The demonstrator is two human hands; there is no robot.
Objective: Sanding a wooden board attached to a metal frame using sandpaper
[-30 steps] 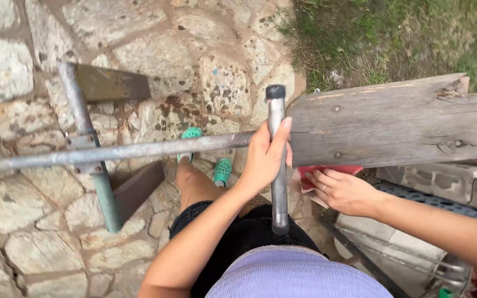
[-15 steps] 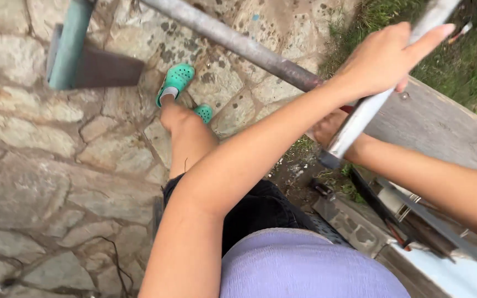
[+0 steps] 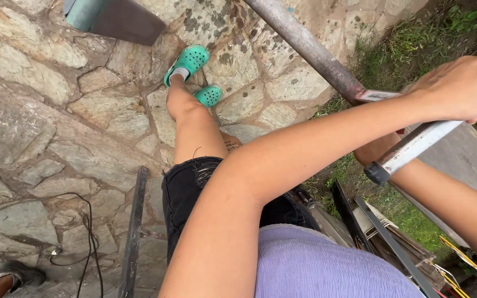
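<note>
A flat grey metal bar with a black end cap (image 3: 409,149) is gripped by the left hand (image 3: 462,85), fingers wrapped over it; the right hand (image 3: 376,150) is seen beneath, its grip hidden

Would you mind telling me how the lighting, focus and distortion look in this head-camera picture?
Head view: soft, even daylight with no hard shadows; the stone paving and green clogs are sharp; the left hand on the pale metal bar shows only slight softness; the near forearm looks oversized from wide-angle stretch; the bar carries a mild bright sheen, no strong glare.
</note>
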